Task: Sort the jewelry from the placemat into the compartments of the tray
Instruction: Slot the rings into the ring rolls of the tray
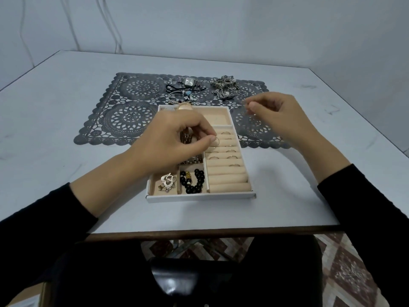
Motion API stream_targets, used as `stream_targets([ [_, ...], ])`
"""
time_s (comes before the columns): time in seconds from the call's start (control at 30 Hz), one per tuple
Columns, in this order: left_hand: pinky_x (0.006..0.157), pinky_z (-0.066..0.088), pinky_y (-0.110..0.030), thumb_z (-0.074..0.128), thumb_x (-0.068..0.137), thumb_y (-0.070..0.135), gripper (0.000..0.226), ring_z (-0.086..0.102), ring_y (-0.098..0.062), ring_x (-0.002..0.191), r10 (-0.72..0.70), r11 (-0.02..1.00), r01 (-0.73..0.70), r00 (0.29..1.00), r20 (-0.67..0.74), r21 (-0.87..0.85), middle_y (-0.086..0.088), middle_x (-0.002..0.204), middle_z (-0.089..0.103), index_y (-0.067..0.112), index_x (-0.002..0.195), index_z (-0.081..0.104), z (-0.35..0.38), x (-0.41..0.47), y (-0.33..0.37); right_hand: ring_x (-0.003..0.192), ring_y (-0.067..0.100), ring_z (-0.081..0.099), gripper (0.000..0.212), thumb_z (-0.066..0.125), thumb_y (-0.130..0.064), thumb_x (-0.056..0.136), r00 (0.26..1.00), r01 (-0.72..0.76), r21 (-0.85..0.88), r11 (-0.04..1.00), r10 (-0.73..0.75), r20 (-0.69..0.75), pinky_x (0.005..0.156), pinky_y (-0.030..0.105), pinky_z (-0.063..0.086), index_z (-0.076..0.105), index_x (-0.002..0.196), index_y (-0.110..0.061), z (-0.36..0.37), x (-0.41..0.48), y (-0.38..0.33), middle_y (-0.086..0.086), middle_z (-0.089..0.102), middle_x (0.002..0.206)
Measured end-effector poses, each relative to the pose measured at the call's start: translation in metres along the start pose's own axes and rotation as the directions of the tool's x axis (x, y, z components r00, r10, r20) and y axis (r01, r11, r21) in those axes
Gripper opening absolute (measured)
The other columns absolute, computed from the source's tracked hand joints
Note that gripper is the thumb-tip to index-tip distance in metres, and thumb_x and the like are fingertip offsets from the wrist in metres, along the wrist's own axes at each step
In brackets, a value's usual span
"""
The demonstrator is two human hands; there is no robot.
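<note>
Head view, down onto a pale table [66, 129], with the tray [199, 197] drawn close to the near edge and its far end lying over the lace placemat [132, 111], presumably for short trips from mat to compartment. Left hand [174, 138] above the tray's middle, thumb and forefinger pinching a thin ring [217, 141] by its rim, remaining fingers curled under. Ring poised upright just over the padded ring rolls [228, 176], most likely for pushing edge-first into a groove beside the seated rings [231, 156] already there. Right hand [278, 114] off to the tray's right, over the placemat, fingers curled and thumb tip against forefinger tip, possibly on some fine piece, too thin to tell. Sorting by kind evident: black bead bracelet [192, 181] in the near middle compartment, heart pendant [167, 180] in the near left one, far right compartment [218, 117] seemingly bare. Well short of done, judging by the mat: watch [189, 82], tangle of chains [224, 87], small rings [157, 94] and a bangle [170, 96] all waiting at its far side.
</note>
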State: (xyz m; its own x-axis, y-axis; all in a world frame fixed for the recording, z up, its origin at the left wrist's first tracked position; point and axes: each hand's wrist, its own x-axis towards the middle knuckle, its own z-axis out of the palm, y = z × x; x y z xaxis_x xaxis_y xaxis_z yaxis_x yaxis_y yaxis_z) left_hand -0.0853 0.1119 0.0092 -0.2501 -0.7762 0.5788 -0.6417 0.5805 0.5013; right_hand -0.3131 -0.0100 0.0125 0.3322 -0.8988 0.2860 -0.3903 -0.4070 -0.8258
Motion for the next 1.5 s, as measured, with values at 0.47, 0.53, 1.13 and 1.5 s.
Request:
stream_targets([
  [0.47, 0.069, 0.055, -0.032, 0.076, 0.085, 0.017, 0.009, 0.067, -0.009, 0.078, 0.144, 0.99, -0.141, 0.964, 0.223, -0.028, 0.004, 0.082, 0.07, 0.01, 0.091, 0.076, 0.001, 0.0, 0.002, 0.11, 0.028, 0.053, 0.034, 0.045, -0.029, 0.099, 0.994, 0.084, -0.585, 0.806, -0.026, 0.106, 0.078, 0.027, 0.032, 0.057, 0.119, -0.005, 0.017, 0.012, 0.025, 0.011, 0.062, 0.12],
  [0.53, 0.068, 0.056, -0.032, 0.077, 0.085, 0.017, 0.009, 0.068, -0.01, 0.077, 0.149, 0.989, -0.147, 0.959, 0.239, -0.026, 0.003, 0.082, 0.07, 0.011, 0.091, 0.076, 0.002, 0.0, 0.002, 0.111, 0.029, 0.052, 0.035, 0.045, -0.03, 0.099, 0.995, 0.067, -0.588, 0.806, -0.009, 0.102, 0.082, 0.029, 0.033, 0.057, 0.119, -0.003, 0.017, 0.011, 0.025, 0.013, 0.061, 0.122],
  [1.13, 0.08, 0.055, -0.038, 0.073, 0.087, 0.024, 0.013, 0.069, -0.011, 0.089, -0.056, 0.99, 0.099, 0.933, 0.355, -0.103, 0.009, 0.091, 0.073, 0.017, 0.096, 0.077, 0.0, 0.003, -0.001, 0.117, 0.024, 0.051, 0.035, 0.045, -0.031, 0.1, 0.994, 0.061, -0.578, 0.814, 0.002, 0.107, 0.073, 0.014, 0.024, 0.055, 0.128, -0.012, 0.017, 0.01, 0.024, 0.007, 0.059, 0.128],
  [1.5, 0.085, 0.054, -0.038, 0.078, 0.082, 0.025, 0.011, 0.068, -0.008, 0.089, -0.151, 0.975, 0.199, 0.92, 0.362, -0.098, 0.014, 0.087, 0.072, 0.022, 0.093, 0.077, 0.0, 0.005, 0.002, 0.122, 0.023, 0.049, 0.038, 0.045, -0.032, 0.1, 0.994, 0.057, -0.58, 0.813, 0.005, 0.106, 0.077, 0.015, 0.024, 0.053, 0.132, -0.014, 0.018, 0.011, 0.026, 0.005, 0.056, 0.134],
])
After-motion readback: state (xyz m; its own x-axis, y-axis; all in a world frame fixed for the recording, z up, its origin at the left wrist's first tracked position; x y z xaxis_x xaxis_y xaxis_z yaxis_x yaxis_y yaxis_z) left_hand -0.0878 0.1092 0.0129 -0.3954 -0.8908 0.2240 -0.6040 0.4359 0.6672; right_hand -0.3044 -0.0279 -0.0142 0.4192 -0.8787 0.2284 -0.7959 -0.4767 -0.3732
